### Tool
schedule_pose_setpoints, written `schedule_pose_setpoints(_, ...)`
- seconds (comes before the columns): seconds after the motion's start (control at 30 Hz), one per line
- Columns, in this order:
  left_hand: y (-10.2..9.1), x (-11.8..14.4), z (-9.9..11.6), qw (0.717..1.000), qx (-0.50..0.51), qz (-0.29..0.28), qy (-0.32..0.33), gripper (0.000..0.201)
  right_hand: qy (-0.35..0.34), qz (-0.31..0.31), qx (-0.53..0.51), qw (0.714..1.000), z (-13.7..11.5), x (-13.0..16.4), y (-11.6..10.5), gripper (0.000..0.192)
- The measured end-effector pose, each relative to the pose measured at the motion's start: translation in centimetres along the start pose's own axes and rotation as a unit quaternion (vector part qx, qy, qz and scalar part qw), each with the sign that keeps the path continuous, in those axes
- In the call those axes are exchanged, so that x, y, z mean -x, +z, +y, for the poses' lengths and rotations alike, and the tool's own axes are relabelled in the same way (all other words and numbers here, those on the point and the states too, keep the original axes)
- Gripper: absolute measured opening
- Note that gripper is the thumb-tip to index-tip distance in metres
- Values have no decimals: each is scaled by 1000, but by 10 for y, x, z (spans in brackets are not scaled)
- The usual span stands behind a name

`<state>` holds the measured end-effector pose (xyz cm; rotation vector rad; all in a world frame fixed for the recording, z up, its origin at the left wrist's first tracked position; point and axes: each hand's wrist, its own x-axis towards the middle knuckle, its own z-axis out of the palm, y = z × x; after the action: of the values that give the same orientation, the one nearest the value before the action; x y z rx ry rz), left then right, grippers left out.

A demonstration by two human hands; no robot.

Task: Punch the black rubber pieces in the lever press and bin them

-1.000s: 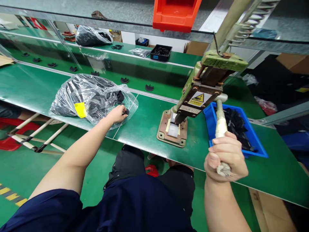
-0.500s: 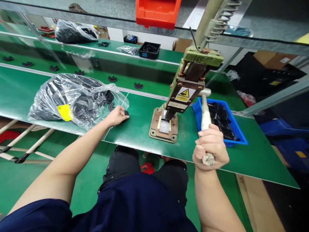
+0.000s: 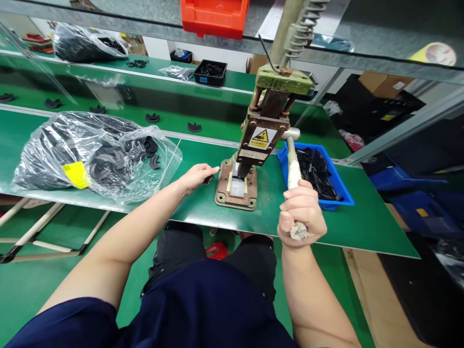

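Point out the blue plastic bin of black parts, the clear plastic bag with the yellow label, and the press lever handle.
blue plastic bin of black parts (image 3: 343,197), head view, on its near right rim.
clear plastic bag with the yellow label (image 3: 54,145), head view, on the film left of centre.
press lever handle (image 3: 292,170), head view, on the shaft above the right hand.

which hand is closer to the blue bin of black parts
Right. The right hand grips the press lever just in front of the blue bin. The left hand is across the press base, far from it.
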<state>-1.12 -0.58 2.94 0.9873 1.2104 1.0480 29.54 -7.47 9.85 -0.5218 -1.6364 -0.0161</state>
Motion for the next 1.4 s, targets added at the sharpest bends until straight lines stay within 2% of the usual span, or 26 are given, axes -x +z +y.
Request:
schedule_pose_setpoints(0.1,16,-8,1,1000,5,-6,6,39,-4,4,-8,1000,0,0,0,23)
schedule_pose_setpoints(0.23,35,-21,1,1000,-10,21,18,47,-8,6,-13,1000,2,1,1,23)
schedule_pose_setpoints(0.43,53,-36,-1,997,-73,-13,-16,39,-4,2,-16,1000,2,2,-1,23)
schedule_pose_setpoints(0.7,56,-51,1,987,-155,-39,-30,43,-11,3,-10,1000,1,0,1,24)
schedule_pose_setpoints(0.9,62,-62,3,981,-157,-73,-92,35,-11,19,-15,1000,1,1,2,27)
schedule_pose_setpoints(1.0,66,-59,7,979,-158,-62,-116,31,-12,18,-11,1000,2,1,2,27)
schedule_pose_setpoints(1.13,70,-49,12,977,-178,-38,-113,28,-13,25,-17,999,3,2,3,26)
schedule_pose_setpoints(1.3,69,-44,17,976,-185,-59,-97,30,-10,11,-27,1000,4,2,1,23)
schedule_pose_setpoints(1.4,66,-41,18,981,-161,-50,-93,30,-9,2,-28,1000,3,2,-1,23)
